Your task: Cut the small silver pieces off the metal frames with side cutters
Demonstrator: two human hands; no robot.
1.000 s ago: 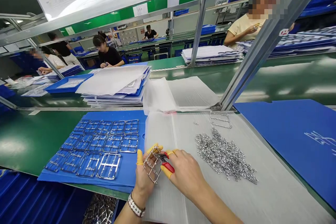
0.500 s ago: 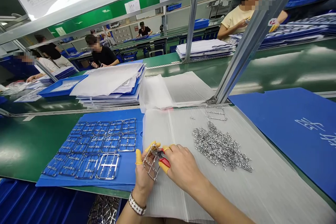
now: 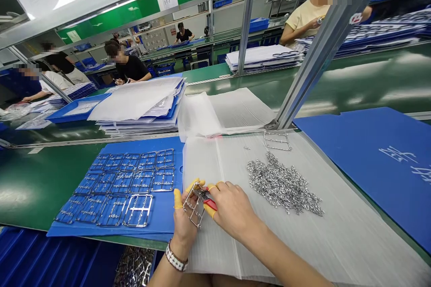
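Observation:
My left hand (image 3: 183, 226) holds upright a small silver metal lead frame (image 3: 193, 205), its fingertips in yellow finger cots. My right hand (image 3: 232, 210) is shut on red-handled side cutters (image 3: 209, 204), whose jaws are at the frame's upper part. Fingers and the cutters partly hide the frame. To the left lies a blue sheet (image 3: 175, 148) bearing several silver frames (image 3: 138, 210). To the right, on a white ribbed plastic sheet (image 3: 303, 237), are a heap of small twisted metal pieces (image 3: 283, 184) and a stripped frame (image 3: 277, 141).
A blue folder (image 3: 370, 161) lies at the right, beyond the green bench (image 3: 23, 193). A metal post (image 3: 303, 71) rises ahead, near stacked paper-layered trays (image 3: 138, 107). A bin of metal scrap (image 3: 134, 269) sits below the bench. Several co-workers sit along other benches.
My view has drifted slightly, so the bench sits a little higher in the picture. Both hands stay together, with the frame and cutters in nearly the same grip.

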